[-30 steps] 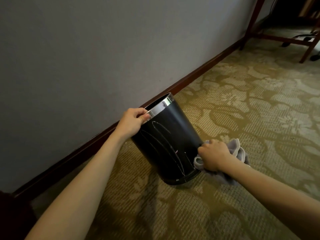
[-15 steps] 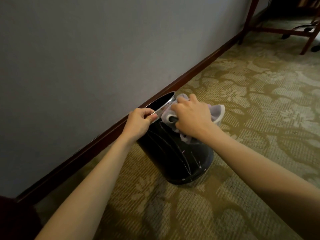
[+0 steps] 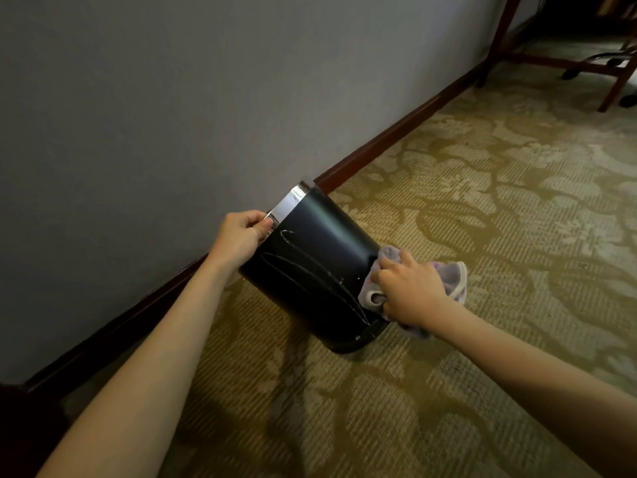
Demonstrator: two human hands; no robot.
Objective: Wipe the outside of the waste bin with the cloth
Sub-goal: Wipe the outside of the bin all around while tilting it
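A black waste bin [image 3: 320, 260] with a shiny metal rim [image 3: 286, 207] stands on the carpet, tipped towards the wall. White streaks run down its near side. My left hand [image 3: 241, 236] grips the rim at the near edge. My right hand [image 3: 410, 291] holds a bunched pale purple cloth [image 3: 451, 276] pressed against the bin's lower right side, near its base.
A grey wall [image 3: 172, 98] with a dark wooden skirting board [image 3: 396, 139] runs just behind the bin. Patterned olive carpet [image 3: 482, 201] spreads to the right. Wooden furniture legs [image 3: 613, 81] and a chair's castors stand at the far upper right.
My right hand swept the cloth from the rim down the bin's right side to its base. The bin leans further towards the wall. My left hand stays on the rim.
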